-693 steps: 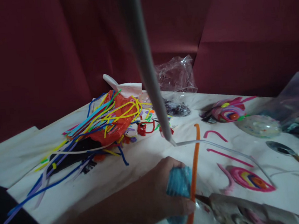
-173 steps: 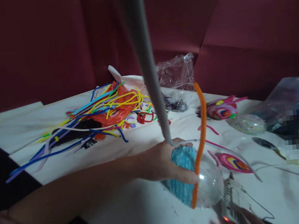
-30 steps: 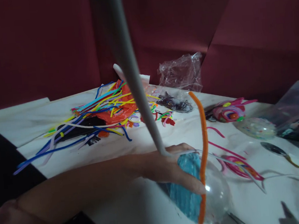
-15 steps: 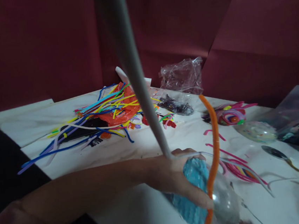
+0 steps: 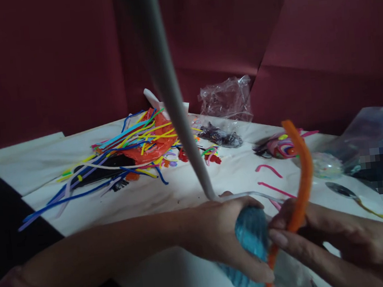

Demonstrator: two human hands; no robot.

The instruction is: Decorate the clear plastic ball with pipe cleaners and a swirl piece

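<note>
My left hand (image 5: 228, 239) wraps around a clear rounded plastic bottle (image 5: 252, 230) with a ribbed blue covering. The left thumb rests by the lower part of an orange pipe cleaner (image 5: 304, 182), which crosses in front of the bottle and curves upward. From the right, my right hand (image 5: 339, 237) pinches that orange strip between thumb and fingertips, close beside the bottle. Much of the bottle's clear end is hidden behind the right hand, and its lower part runs out of view.
A thick pale pole (image 5: 178, 113) slants down to my left hand; a thin white cord (image 5: 250, 193) runs there. Behind lie colourful pipe cleaners (image 5: 133, 140), a crumpled clear bag (image 5: 226, 99), pink strips (image 5: 271, 168), a decorated pink piece (image 5: 281, 146) and a dark spoon-like piece (image 5: 341, 190).
My right hand has come in from the right and taken hold of the orange pipe cleaner. Its upper end has swung to the right. My left hand keeps its hold on the bottle.
</note>
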